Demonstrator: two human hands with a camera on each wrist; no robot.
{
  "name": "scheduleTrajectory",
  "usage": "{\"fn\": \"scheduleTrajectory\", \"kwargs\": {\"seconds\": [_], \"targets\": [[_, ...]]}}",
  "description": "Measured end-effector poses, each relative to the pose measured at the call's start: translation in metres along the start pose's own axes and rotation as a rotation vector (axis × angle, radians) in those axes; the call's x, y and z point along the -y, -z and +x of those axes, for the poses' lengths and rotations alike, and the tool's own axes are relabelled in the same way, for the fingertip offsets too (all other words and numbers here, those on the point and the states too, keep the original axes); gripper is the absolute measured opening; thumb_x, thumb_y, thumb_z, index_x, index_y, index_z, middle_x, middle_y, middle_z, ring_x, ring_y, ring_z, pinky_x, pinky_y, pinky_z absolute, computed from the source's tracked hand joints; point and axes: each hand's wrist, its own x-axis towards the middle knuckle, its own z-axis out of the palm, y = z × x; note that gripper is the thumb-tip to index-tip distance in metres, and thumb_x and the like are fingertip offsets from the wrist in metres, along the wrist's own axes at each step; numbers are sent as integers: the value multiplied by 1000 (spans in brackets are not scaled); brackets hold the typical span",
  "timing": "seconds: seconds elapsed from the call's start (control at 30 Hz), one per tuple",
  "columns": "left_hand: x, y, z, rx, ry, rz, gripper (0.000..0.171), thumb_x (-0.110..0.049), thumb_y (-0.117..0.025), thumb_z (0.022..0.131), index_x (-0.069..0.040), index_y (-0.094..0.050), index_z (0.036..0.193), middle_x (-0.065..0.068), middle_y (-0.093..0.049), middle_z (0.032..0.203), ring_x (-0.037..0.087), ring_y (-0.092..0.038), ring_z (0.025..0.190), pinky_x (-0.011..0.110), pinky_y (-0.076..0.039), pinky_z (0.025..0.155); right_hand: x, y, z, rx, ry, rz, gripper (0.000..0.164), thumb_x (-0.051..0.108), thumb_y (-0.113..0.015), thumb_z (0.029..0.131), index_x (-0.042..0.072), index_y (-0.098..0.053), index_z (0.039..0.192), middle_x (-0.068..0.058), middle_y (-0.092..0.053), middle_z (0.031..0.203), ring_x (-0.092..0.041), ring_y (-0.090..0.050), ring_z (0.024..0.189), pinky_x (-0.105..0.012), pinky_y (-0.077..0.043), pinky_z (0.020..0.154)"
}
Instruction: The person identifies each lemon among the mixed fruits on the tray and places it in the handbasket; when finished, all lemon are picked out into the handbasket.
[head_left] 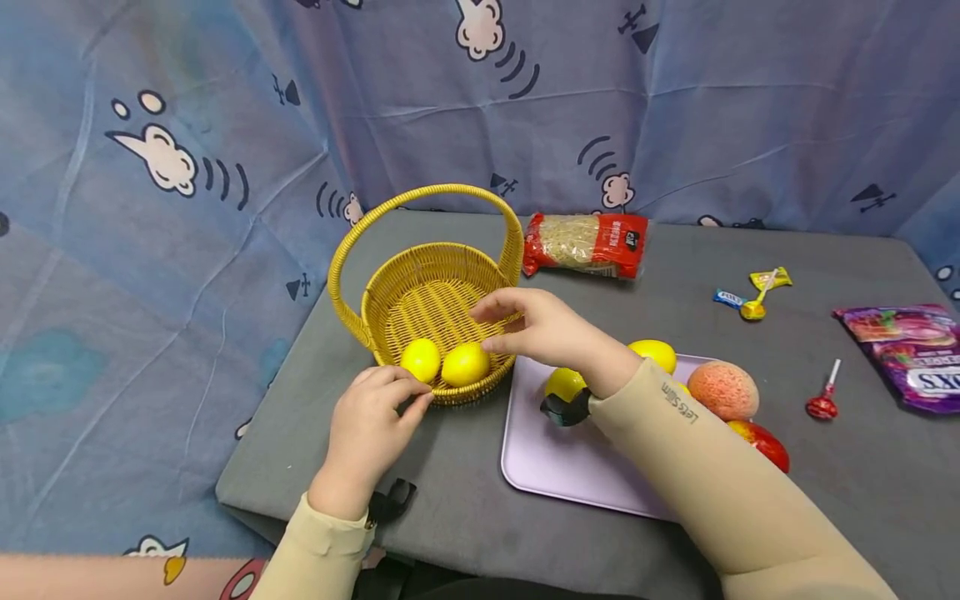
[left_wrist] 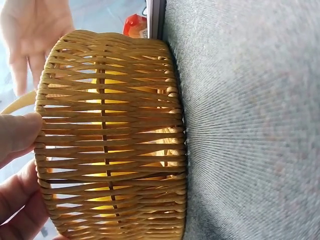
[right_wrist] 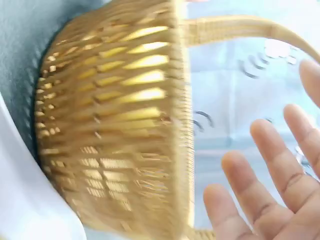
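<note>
A yellow wicker basket (head_left: pixel 431 257) with a tall hoop handle stands on the grey table. Two lemons (head_left: pixel 420 360) lie inside it, side by side against the near wall. My left hand (head_left: pixel 366 432) pinches the near rim; in the left wrist view its thumb (left_wrist: pixel 20 131) and fingers are at the rim's edge. Over the right side of the basket hovers my right hand (head_left: pixel 551 333), fingers loosely bent, thumb tip close to the right-hand lemon (head_left: pixel 467 365). The right wrist view shows its fingers (right_wrist: pixel 272 145) spread beside the basket, holding nothing.
A lilac tray (head_left: pixel 540 479) right of the basket bears lemons (head_left: pixel 654 353), a peach-like fruit (head_left: pixel 723 390) and a red fruit (head_left: pixel 761 446). A noodle pack (head_left: pixel 585 243) lies behind. Farther right are a yellow lollipop (head_left: pixel 753 310), a red lollipop (head_left: pixel 822 407) and a purple bag (head_left: pixel 922 358).
</note>
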Motion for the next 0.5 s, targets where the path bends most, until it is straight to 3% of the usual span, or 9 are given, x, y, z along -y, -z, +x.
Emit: {"fn": "scheduleTrajectory", "kwargs": {"seconds": [0.13, 0.3, 0.5], "targets": [[-3, -1, 0, 2, 3, -10, 8, -25, -85, 84, -24, -80, 89, -9, -69, 92, 16, -63, 93, 33, -55, 80, -4, 20, -28, -43, -31, 58, 35, 13, -80, 88, 11, -68, 121, -7, -68, 117, -27, -62, 112, -50, -53, 97], [-3, -1, 0, 2, 8, -13, 8, -24, -86, 83, -23, -80, 89, -9, -69, 92, 17, -63, 92, 34, -55, 80, -21, 32, -53, 54, -112, -122, 38, 16, -79, 89, 13, -67, 125, -4, -69, 118, -28, -62, 114, -52, -52, 100], [-3, -1, -2, -7, 22, -33, 12, -21, -88, 80, -23, -79, 88, -8, -69, 91, 18, -63, 93, 35, -55, 82, -36, 28, -63, 172, -176, -272, 50, 19, -83, 84, 17, -66, 131, -6, -66, 128, -30, -57, 120, -52, -46, 105]]}}
